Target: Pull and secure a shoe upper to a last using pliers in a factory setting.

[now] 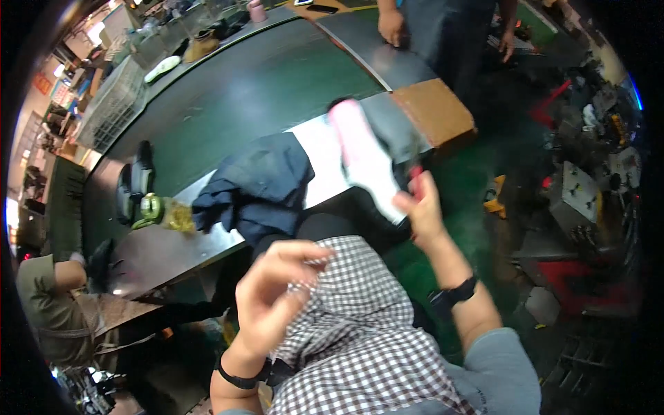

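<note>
My right hand (425, 207) is closed round a tool with a red handle (416, 182). Its dark upper end is blurred, so its exact kind cannot be made out. Beside that hand a long pink and white piece shaped like a shoe sole (361, 146) lies at the table's near edge, also smeared by motion. My left hand (275, 287) is raised over my checked apron (373, 332), its fingers loosely bent and apart, with nothing seen in it. Ahead of it a crumpled dark blue cloth (266, 180) is spread on the table's pale edge.
A green conveyor belt (242, 90) runs beyond the table edge. Dark shoes (142, 169) and a green-lidded jar (153, 207) are at left. A cardboard box (436, 114) sits at right. One co-worker's hand (391, 26) is at the far side; another's sleeve (36, 283) is at left.
</note>
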Tool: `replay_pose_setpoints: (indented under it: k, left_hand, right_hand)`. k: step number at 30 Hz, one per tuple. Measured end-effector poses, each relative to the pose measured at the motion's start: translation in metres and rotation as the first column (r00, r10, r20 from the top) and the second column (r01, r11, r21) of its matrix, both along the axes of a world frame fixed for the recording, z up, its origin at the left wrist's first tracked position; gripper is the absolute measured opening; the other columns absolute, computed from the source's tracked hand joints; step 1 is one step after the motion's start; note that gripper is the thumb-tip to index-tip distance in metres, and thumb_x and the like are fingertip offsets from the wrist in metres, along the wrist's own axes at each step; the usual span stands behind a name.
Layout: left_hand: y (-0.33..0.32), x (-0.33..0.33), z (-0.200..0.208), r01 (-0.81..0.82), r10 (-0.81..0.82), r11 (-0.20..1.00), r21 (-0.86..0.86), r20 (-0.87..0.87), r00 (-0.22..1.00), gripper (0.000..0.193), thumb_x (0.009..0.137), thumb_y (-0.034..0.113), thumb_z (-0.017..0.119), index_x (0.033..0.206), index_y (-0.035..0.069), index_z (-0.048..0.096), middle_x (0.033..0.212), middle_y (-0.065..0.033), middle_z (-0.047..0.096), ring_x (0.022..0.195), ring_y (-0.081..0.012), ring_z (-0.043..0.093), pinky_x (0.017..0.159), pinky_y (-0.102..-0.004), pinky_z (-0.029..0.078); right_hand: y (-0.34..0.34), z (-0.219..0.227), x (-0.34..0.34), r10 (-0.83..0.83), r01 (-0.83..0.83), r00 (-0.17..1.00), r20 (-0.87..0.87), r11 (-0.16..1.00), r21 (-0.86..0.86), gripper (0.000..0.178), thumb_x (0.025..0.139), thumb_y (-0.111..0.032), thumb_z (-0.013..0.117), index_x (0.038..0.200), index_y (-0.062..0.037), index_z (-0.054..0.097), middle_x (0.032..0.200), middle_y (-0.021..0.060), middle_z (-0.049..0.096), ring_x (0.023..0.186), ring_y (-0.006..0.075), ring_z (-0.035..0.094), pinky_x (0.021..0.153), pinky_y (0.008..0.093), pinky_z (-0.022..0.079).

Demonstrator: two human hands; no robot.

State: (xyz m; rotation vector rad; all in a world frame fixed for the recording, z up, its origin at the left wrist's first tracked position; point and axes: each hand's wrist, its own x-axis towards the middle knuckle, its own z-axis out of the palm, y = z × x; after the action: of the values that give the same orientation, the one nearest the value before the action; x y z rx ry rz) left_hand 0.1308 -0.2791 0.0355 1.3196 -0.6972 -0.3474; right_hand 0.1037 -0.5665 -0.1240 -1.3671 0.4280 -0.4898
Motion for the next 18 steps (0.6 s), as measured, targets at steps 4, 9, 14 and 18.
replay_pose_setpoints:
  k: [4,9,14,18]
  left_hand:
    - [0.011,-0.009,0.092,0.063,-0.111,0.994,0.093,0.715,0.69,0.019,0.09,0.01,0.069,0.095,0.001,0.054,0.088,-0.0129,0.068,0.087,-0.0315,0.07,0.082,-0.0452,0.059]
    - [-0.012,-0.032,0.086,-0.112,0.283,0.95,-0.291,0.65,0.705,0.018,0.095,0.013,0.058,0.113,0.009,0.06,0.11,-0.0055,0.059,0.085,-0.023,0.067,0.083,-0.0448,0.058]
    - [-0.012,-0.035,0.084,-0.253,0.335,0.923,-0.289,0.282,0.899,0.029,0.095,0.023,0.062,0.124,0.016,0.061,0.116,-0.0101,0.056,0.087,-0.0301,0.068,0.082,-0.0466,0.058]
    - [0.0,-0.007,0.057,-0.174,0.397,0.894,-0.413,0.549,0.736,0.03,0.093,0.027,0.066,0.121,0.018,0.064,0.118,-0.0083,0.054,0.089,-0.0306,0.067,0.081,-0.0486,0.058]
  right_hand:
    - [-0.098,0.0,0.076,-0.299,0.299,0.953,0.049,0.901,-0.312,0.044,0.079,-0.015,0.083,0.106,-0.0049,0.05,0.099,0.0017,0.051,0.09,0.0138,0.05,0.082,0.0335,0.047]
    - [-0.238,-0.057,0.141,-0.582,0.534,0.802,0.134,0.598,-0.598,0.051,0.075,-0.032,0.088,0.097,-0.0043,0.052,0.088,-0.0014,0.041,0.082,0.0107,0.042,0.072,0.0277,0.039]
    - [-0.258,-0.092,0.157,-0.481,0.345,0.873,-0.08,0.726,-0.595,0.05,0.08,-0.042,0.083,0.065,0.0003,0.061,0.068,0.0025,0.059,0.062,0.0138,0.051,0.064,0.0362,0.045]
    - [-0.275,-0.096,0.141,-0.506,0.329,0.838,-0.203,0.766,-0.552,0.048,0.083,-0.045,0.08,0.074,-0.0009,0.065,0.069,0.0008,0.058,0.062,0.009,0.051,0.061,0.027,0.042]
